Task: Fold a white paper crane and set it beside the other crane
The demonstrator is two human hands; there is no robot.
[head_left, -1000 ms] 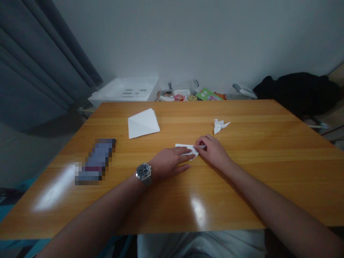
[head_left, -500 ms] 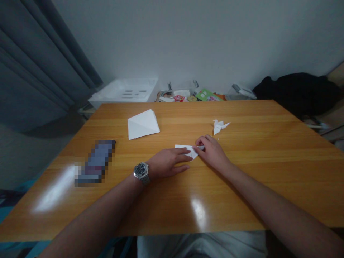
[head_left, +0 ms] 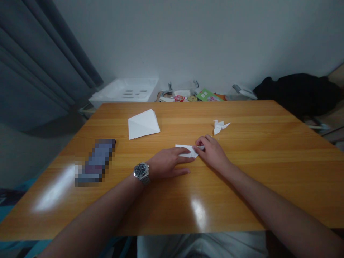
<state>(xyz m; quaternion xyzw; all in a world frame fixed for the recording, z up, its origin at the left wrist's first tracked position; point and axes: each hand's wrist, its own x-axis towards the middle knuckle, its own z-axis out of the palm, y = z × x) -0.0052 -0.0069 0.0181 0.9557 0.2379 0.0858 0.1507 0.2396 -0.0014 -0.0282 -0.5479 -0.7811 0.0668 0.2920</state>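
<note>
A small folded piece of white paper (head_left: pixel 185 147) lies flat on the wooden table (head_left: pixel 268 161), near the middle. My left hand (head_left: pixel 168 165), with a metal watch on the wrist, lies flat with its fingers stretched out, the fingertips pressing the paper's near edge. My right hand (head_left: pixel 212 152) rests against the paper's right end, fingers curled and pinching it down. Part of the paper is hidden under both hands.
A larger folded white sheet (head_left: pixel 143 124) lies at the far left of the table. A small folded paper figure (head_left: pixel 219 126) sits beyond my right hand. A dark flat object (head_left: pixel 95 162) lies at the left. Boxes and clutter stand behind the table; dark cloth (head_left: pixel 295 91) lies at the right.
My left hand's fingers have shifted slightly along the paper's near edge. My right hand has stayed in place on the paper's right end.
</note>
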